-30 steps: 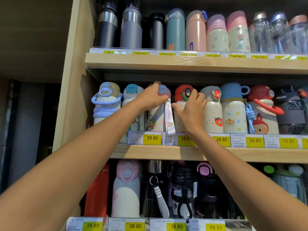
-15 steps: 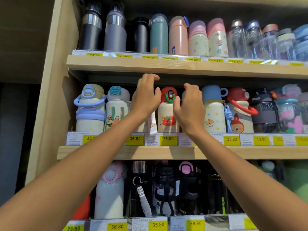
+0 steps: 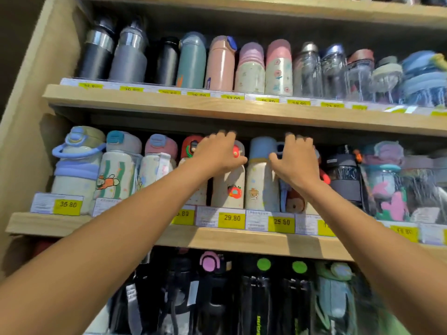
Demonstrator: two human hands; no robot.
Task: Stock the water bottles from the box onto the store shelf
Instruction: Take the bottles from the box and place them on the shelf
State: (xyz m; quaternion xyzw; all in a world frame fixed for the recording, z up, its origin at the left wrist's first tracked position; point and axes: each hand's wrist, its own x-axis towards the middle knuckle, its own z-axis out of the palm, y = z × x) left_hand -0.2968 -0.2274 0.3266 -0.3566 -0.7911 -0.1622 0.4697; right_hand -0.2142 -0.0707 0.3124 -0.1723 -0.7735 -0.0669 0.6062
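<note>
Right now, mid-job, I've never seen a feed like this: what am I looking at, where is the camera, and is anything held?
There is no machine. Each grip is a person's bare hand, filmed by one camera worn on their head, facing store shelves. The middle shelf carries a row of upright bottles behind price tags. The left hand lies spread over the lid of the fruit-print bottle. The right hand lies over the red-lidded bottle, beside the blue-lidded bottle. Neither hand carries anything. The box is out of view.
</note>
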